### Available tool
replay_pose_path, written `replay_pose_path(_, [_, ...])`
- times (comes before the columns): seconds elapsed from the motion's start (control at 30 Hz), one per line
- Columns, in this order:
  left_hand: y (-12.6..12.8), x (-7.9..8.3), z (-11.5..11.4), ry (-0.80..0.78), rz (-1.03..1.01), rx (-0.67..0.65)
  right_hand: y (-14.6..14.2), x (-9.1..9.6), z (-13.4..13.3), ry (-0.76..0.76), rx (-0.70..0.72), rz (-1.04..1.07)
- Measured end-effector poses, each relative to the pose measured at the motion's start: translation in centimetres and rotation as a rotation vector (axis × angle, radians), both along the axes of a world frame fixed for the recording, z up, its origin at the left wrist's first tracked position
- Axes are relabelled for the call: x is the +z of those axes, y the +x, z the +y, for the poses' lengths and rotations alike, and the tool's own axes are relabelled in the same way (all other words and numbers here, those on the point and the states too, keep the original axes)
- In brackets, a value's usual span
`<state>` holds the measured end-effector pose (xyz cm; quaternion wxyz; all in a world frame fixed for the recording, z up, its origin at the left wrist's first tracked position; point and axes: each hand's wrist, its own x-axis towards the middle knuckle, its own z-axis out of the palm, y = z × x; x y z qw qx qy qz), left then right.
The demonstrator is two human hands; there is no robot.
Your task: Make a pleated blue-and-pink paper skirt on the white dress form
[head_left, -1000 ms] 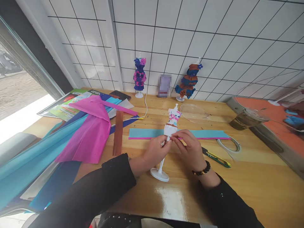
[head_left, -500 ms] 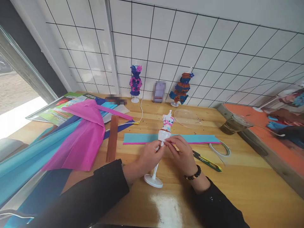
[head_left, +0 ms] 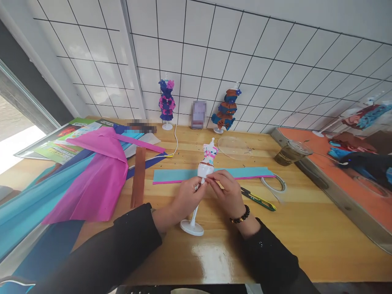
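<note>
A small white dress-form mannequin point(head_left: 206, 168) on a round-based stand tilts slightly in front of me. Its chest has a pink, blue and white patterned covering, with a brown band at the waist. My left hand point(head_left: 187, 199) is closed around the stand just beneath the torso. At the torso's lower edge, my right hand point(head_left: 228, 195) pinches with thumb and forefinger; what lies between the tips is too small to make out. Behind the hands lies a long light-blue paper strip point(head_left: 170, 175) with a pink edge. Yellow-and-black snips point(head_left: 259, 199) rest right of my right hand.
A tape roll point(head_left: 284, 185) and a lidded cup point(head_left: 290, 153) are at right, beside an orange tray point(head_left: 306, 136). Pink sheets point(head_left: 94, 179) and a brown strip point(head_left: 139, 175) lie left. Two dressed mannequins point(head_left: 167, 100) point(head_left: 226, 108) stand by the tiled wall.
The whole view has shifted, so everything sits a little further left and mostly higher. Both hands keep their hold at the mannequin's lower edge, with hardly any finger movement.
</note>
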<state>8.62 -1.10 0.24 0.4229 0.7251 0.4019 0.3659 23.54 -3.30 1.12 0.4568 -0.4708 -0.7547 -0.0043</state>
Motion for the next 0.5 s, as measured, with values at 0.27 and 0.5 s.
replay_pose_path(0.27, [0.03, -0.13, -0.04, 0.003, -0.006, 0.005, 0.07, -0.07, 0.07, -0.013, -0.011, 0.043])
replay_pose_path(0.5, [-0.02, 0.13, -0.08, -0.006, -0.016, 0.008, -0.06, -0.06, -0.02, -0.001, -0.019, 0.014])
